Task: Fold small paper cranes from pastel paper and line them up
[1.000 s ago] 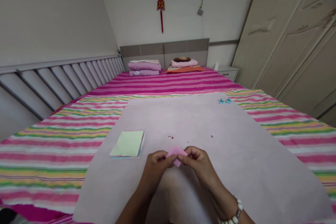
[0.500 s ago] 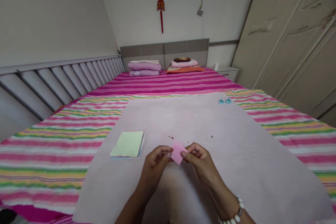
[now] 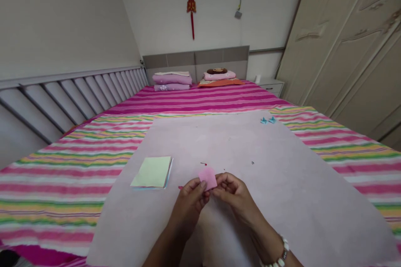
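Observation:
A small folded square of pink paper [image 3: 207,178] is held just above the pale board in front of me. My left hand [image 3: 189,201] pinches it, the thumb lying flat on its front near the lower left edge. My right hand [image 3: 235,194] has its thumb and bent fingers together at the paper's right corner. Those fingertips partly cover that corner, so how firmly they grip is hard to see. To the left lies a stack of square paper [image 3: 152,172], pale green on top with blue edges showing beneath.
The pale board [image 3: 297,200] rests on a bed with a striped cover [image 3: 65,175]. Two small blue folded paper pieces [image 3: 268,120] sit at its far right corner. A tiny red-tipped mark or bit [image 3: 204,164] is beyond the paper. Folded bedding [image 3: 172,80] lies by the headboard.
The pink paper has shifted slightly left and turned from a diamond to a squarer position. My left thumb has moved further onto its face, while my right thumb has slid off its front toward the edge.

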A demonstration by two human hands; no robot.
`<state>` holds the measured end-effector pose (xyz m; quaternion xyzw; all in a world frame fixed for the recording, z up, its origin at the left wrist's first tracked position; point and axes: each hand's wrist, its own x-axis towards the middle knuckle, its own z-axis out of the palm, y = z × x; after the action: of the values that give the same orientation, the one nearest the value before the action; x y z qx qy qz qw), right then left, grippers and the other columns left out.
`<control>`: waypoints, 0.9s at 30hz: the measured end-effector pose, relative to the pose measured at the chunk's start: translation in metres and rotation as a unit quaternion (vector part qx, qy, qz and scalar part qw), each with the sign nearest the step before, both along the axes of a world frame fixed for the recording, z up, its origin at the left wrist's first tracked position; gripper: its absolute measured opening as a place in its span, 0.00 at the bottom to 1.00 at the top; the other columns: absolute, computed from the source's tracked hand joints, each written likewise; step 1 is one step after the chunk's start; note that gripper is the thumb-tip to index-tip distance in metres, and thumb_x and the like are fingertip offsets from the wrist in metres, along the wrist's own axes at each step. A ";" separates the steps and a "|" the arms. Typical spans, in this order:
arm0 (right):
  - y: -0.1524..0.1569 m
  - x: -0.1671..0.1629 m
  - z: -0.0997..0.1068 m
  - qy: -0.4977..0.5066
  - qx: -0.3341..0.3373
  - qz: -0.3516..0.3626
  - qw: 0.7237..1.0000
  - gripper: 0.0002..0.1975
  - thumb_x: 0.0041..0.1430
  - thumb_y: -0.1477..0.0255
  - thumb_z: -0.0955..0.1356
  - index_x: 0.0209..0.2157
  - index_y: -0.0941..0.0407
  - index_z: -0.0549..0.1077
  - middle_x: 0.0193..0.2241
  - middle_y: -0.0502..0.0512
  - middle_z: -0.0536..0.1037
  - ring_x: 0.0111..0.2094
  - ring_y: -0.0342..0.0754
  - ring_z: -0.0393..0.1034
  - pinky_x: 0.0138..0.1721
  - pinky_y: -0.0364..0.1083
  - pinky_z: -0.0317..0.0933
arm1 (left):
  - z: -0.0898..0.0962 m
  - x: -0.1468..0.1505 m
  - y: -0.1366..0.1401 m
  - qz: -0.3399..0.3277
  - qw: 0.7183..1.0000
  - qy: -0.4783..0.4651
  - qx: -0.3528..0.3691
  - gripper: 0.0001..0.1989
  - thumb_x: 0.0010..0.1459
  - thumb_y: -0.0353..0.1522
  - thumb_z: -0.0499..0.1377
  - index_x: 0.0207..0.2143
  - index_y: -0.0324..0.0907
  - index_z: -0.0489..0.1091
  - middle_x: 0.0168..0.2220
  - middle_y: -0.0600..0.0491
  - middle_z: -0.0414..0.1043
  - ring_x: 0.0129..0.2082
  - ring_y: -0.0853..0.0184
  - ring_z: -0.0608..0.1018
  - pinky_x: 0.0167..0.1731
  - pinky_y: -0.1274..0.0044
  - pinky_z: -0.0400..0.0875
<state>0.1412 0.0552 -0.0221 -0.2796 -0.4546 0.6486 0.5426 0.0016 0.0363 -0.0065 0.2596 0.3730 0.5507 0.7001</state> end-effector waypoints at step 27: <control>0.003 0.008 0.008 -0.063 -0.064 0.002 0.996 0.11 0.41 0.66 0.76 0.22 0.59 0.76 0.17 0.50 0.75 0.20 0.42 0.66 0.26 0.42 0.58 | 0.012 -0.016 0.001 -0.070 0.980 0.137 0.123 0.19 0.49 0.41 0.63 0.41 0.40 0.75 0.32 0.49 0.75 0.34 0.63 0.75 0.39 0.72 0.66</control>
<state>0.1492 0.0587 -0.0142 -0.3533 -0.4458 0.6585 0.4927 -0.0144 0.0371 0.0058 0.4421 0.3757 0.5016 0.6418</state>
